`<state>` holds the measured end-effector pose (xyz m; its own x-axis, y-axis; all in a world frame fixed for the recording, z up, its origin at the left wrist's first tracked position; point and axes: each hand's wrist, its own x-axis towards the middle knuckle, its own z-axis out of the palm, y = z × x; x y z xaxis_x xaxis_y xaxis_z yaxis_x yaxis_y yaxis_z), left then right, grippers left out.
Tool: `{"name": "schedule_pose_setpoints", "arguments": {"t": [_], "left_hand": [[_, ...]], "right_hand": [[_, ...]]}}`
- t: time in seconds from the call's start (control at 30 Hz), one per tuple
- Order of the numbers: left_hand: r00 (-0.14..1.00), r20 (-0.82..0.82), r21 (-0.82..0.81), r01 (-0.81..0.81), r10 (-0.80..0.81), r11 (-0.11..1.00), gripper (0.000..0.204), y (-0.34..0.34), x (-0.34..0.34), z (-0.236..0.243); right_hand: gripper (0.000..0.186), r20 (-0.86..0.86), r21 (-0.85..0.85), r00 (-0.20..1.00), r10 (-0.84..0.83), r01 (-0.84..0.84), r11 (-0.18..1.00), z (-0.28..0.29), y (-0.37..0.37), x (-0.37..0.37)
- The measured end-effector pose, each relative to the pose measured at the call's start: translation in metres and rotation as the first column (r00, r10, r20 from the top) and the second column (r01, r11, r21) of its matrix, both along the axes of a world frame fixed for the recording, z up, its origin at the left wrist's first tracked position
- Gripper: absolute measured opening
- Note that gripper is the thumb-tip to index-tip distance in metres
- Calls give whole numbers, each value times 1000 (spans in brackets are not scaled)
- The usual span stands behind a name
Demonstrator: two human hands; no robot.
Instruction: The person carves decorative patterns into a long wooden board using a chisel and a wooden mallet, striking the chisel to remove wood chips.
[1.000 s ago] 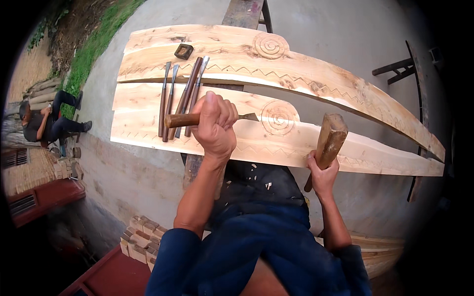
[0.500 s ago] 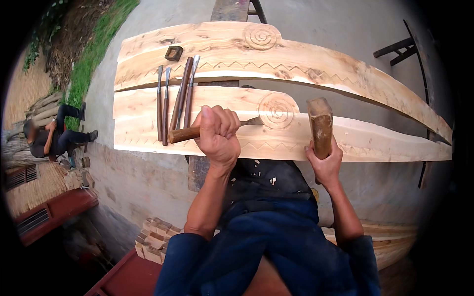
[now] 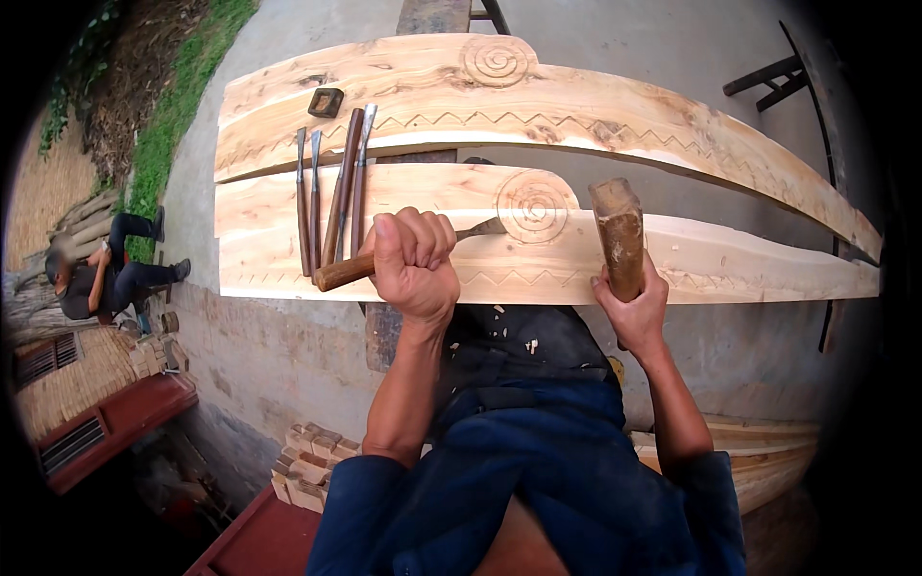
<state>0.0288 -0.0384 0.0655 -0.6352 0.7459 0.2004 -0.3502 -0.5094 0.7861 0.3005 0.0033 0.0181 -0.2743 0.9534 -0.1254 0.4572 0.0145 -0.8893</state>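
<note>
My left hand [image 3: 417,271] is closed around the wooden handle of a carving chisel [image 3: 477,229], whose blade reaches right to the left edge of a carved spiral [image 3: 535,207]. That spiral is cut into the nearer pale wooden board [image 3: 730,261], which also bears a zigzag line. Wrapped around the handle of a wooden mallet [image 3: 619,235], my right hand [image 3: 638,309] is at the board's near edge, with the mallet head raised right of the spiral. Several chisels [image 3: 357,182] lie side by side on the boards, left of my left hand.
A second carved board [image 3: 663,115] lies beyond the first, with a small dark square block [image 3: 326,103] on it. A bench [image 3: 442,17] supports them. At far left a person [image 3: 106,269] sits near stacked logs. Wooden blocks [image 3: 307,466] are piled at lower left.
The view has shifted slightly. The chisel slants a little more, its handle end lower, with the tip still beside the spiral. Both hands keep their grips, and the mallet stays raised.
</note>
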Motion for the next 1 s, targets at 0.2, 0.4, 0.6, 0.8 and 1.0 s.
{"name": "schedule_pose_setpoints", "arguments": {"t": [0.2,0.4,0.6,0.8,1.0], "left_hand": [[999,-24,19,23,-22,1000,53,-1,2,-4],[984,-172,-45,40,-47,998,50,8,13,5],[950,-286,-245,52,-123,968,47,28,21,12],[881,-452,-303,-6,-139,953,53,40,21,17],[913,-385,-306,10,-133,952,44,35,23,15]], "right_hand": [[33,-12,17,1000,-9,9,1000,0,-1,1],[35,-39,-20,999,16,-17,1000,5,1,-1],[40,-88,63,991,96,-90,994,62,24,-17],[18,-264,577,921,288,-88,812,184,66,-46],[27,438,715,858,269,-514,474,226,73,-78]]}}
